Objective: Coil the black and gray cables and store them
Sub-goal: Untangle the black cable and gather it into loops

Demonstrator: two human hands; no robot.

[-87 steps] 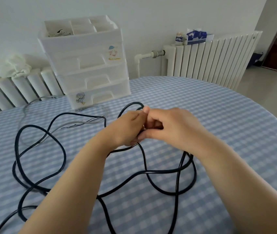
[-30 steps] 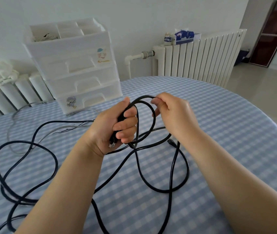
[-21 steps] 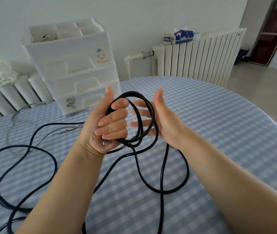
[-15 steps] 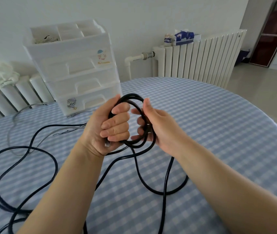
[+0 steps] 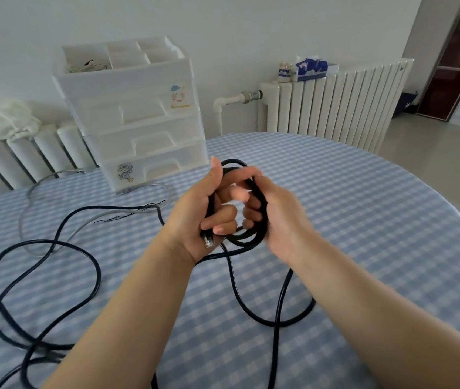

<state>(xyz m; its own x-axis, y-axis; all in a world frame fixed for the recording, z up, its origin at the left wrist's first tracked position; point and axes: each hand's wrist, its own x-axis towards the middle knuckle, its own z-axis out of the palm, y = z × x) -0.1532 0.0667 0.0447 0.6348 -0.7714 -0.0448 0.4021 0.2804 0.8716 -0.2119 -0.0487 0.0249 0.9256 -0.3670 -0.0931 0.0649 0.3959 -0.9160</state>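
The thin black round-jacketed cable [image 5: 236,279] looked light, limp and a little springy, so its small coil would likely unwind unless pinched where the turns cross. That coil was held above the blue-and-white checked tablecloth [image 5: 363,220]; the rest trailed in loose loops toward the left. The left hand [image 5: 198,217] clenched the turns with the clear plug end below its fingers; the right hand [image 5: 276,217] curled around the coil's far side. The pale gray cable [image 5: 55,217] lay slack near the white plastic drawer unit [image 5: 139,119].

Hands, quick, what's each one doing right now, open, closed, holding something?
Left hand: closed around the black cable coil, plug end sticking out below.
Right hand: closed on the same coil's other side.
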